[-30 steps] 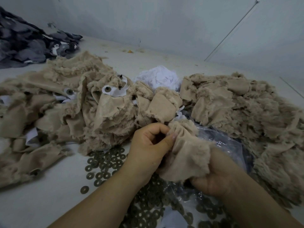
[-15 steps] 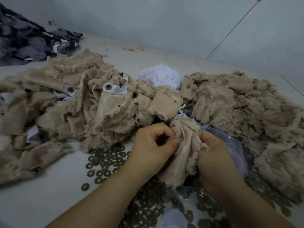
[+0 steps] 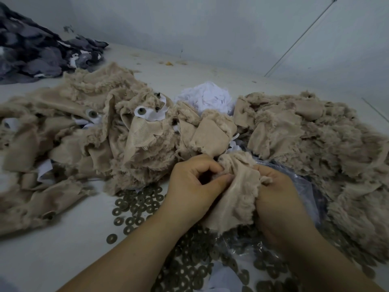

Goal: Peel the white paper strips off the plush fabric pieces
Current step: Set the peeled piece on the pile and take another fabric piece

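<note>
A soft, light beige plush fabric piece (image 3: pixel 235 192) was held bunched above the white counter (image 3: pixel 63 249), pinched by the left hand (image 3: pixel 193 186) and gripped by the right hand (image 3: pixel 280 199). It was judged limp; any paper strip edge was hidden.

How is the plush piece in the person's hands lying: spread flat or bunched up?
Bunched up: the plush piece is gathered into folds, gripped between the left hand and right hand.
</note>
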The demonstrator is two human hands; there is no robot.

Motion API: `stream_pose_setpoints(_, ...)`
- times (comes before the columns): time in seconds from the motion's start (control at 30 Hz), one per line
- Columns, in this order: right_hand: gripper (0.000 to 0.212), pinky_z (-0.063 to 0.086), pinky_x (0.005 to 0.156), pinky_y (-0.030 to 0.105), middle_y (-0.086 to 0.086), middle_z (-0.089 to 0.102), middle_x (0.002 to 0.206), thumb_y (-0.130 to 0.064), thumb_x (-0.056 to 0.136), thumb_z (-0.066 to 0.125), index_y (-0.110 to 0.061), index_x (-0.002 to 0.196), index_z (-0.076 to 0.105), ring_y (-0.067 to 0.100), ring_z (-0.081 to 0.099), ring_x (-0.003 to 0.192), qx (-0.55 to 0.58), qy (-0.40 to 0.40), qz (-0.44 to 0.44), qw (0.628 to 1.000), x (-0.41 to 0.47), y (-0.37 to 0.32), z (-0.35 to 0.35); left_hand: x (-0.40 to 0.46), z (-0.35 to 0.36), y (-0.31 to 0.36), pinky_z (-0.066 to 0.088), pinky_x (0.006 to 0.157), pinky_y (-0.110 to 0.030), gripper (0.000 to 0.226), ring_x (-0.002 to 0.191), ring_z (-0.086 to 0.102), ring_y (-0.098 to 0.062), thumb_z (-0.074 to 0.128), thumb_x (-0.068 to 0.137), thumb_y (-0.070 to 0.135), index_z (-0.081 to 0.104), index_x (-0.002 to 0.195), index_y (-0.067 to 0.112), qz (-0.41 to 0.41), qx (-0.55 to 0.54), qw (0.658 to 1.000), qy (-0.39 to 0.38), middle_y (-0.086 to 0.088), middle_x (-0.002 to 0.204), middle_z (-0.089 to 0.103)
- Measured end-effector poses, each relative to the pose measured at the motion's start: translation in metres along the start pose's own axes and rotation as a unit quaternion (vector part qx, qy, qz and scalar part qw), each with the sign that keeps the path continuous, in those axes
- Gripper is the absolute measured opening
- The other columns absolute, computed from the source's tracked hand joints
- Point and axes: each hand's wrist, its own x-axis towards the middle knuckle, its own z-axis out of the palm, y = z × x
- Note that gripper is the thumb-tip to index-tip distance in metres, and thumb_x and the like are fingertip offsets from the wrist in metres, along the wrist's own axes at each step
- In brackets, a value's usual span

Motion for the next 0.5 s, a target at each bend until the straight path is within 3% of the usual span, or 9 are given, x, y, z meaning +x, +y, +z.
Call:
stream_pose_setpoints(0.1, 0.028, 0.057, 0.054, 0.033, 0.013, 0.071, 0.069, 0.003, 0.089, 0.06, -0.011, 0.069, 0.074, 0.023, 0.066, 0.06, 0.022, -0.001, 0.022, 1.0, -0.0008, 0.0004, 0.0042, -0.0008, 0.0024, -0.0013, 0.05, 0.067, -0.025, 0.01, 0.067, 0.059, -0.011, 0.073, 0.075, 0.011, 0.068, 0.067, 0.013, 0.006, 0.017, 1.0, -0.002, 0.002, 0.069, 0.062)
stream_pose_setpoints(0.17, 0.029, 0.059, 0.055, 0.035, 0.016, 0.073, 0.071, 0.003, 0.088, 0.062, -0.014, 0.069, 0.075, 0.025, 0.068, 0.062, 0.025, 0.012, 0.013, 1.0, -0.0011, 0.0024, 0.0051, -0.0015, 0.003, -0.0022, 0.051, 0.066, -0.026, 0.01, 0.066, 0.059, -0.012, 0.071, 0.074, 0.011, 0.067, 0.065, 0.01, 0.007, 0.031, 0.999, 0.002, 0.002, 0.068, 0.062)
stream_pose_setpoints(0.3, 0.057, 0.054, 0.061, 0.029, -0.009, 0.069, 0.061, 0.01, 0.091, 0.053, -0.034, 0.061, 0.073, 0.004, 0.064, 0.058, -0.025, 0.028, -0.021, 0.999, -0.0003, 0.0046, -0.0007, -0.0032, 0.0034, -0.002, 0.05, 0.065, -0.025, 0.011, 0.065, 0.058, -0.013, 0.07, 0.074, 0.01, 0.066, 0.064, 0.007, 0.011, 0.037, 0.999, 0.007, 0.0, 0.067, 0.061)
stream_pose_setpoints(0.37, 0.062, 0.053, 0.063, 0.029, -0.013, 0.068, 0.06, 0.009, 0.091, 0.051, -0.04, 0.06, 0.072, 0.0, 0.063, 0.057, -0.036, 0.031, -0.03, 0.998, -0.0002, 0.004, -0.0008, -0.0039, 0.0034, -0.0015, 0.05, 0.065, -0.026, 0.012, 0.065, 0.058, -0.015, 0.07, 0.074, 0.01, 0.065, 0.064, 0.005, 0.009, 0.035, 0.999, 0.006, -0.001, 0.067, 0.061)
stream_pose_setpoints(0.43, 0.052, 0.055, 0.059, 0.026, -0.011, 0.07, 0.062, 0.002, 0.089, 0.055, -0.039, 0.063, 0.074, 0.001, 0.065, 0.058, -0.036, 0.021, -0.039, 0.998, -0.0003, 0.0052, 0.0002, -0.0038, 0.003, -0.0011, 0.051, 0.064, -0.03, 0.013, 0.066, 0.058, -0.02, 0.069, 0.074, 0.01, 0.065, 0.064, 0.003, 0.008, 0.033, 0.999, 0.007, -0.004, 0.067, 0.061)
stream_pose_setpoints(0.5, 0.024, 0.057, 0.058, 0.033, 0.005, 0.072, 0.067, -0.01, 0.088, 0.062, -0.018, 0.07, 0.077, 0.019, 0.068, 0.064, 0.009, 0.007, -0.019, 1.0, 0.0014, 0.0048, 0.0009, -0.0029, 0.0025, -0.0005, 0.052, 0.064, -0.035, 0.014, 0.066, 0.058, -0.024, 0.069, 0.075, 0.01, 0.064, 0.064, 0.002, 0.01, 0.034, 0.999, 0.01, -0.006, 0.067, 0.061)
